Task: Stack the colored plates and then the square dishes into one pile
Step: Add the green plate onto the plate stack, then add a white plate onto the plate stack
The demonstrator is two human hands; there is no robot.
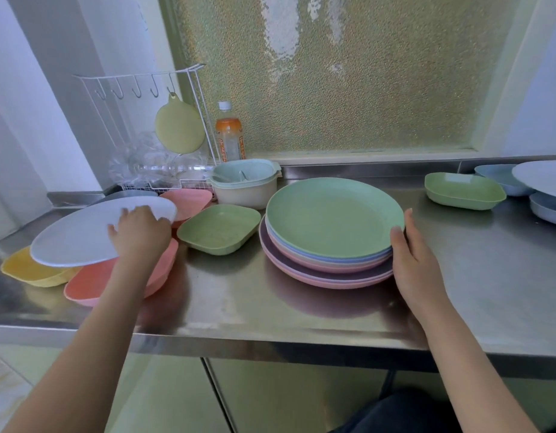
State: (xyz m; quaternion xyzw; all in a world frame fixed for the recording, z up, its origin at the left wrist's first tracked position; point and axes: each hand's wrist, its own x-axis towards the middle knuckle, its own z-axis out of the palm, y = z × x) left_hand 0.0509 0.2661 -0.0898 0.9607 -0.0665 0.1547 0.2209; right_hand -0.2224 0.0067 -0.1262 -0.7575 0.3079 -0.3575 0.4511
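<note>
A pile of round colored plates (332,220) sits mid-counter, green on top, then blue, pink and purple ones below. My right hand (411,254) rests against the pile's right edge, fingers apart. My left hand (139,232) grips the rim of a pale blue round plate (83,232), held tilted above a pink square dish (92,282) and a yellow square dish (29,270). A green square dish (218,228) lies just left of the pile. Another pink dish (189,200) sits behind it. A second green square dish (464,190) lies at the right.
A beige pot with a mint strainer (245,182), an orange bottle (229,135) and a white wire rack (145,89) stand at the back left. Blue-grey plates (542,179) sit at the far right. The steel counter's front edge (270,342) runs below my arms.
</note>
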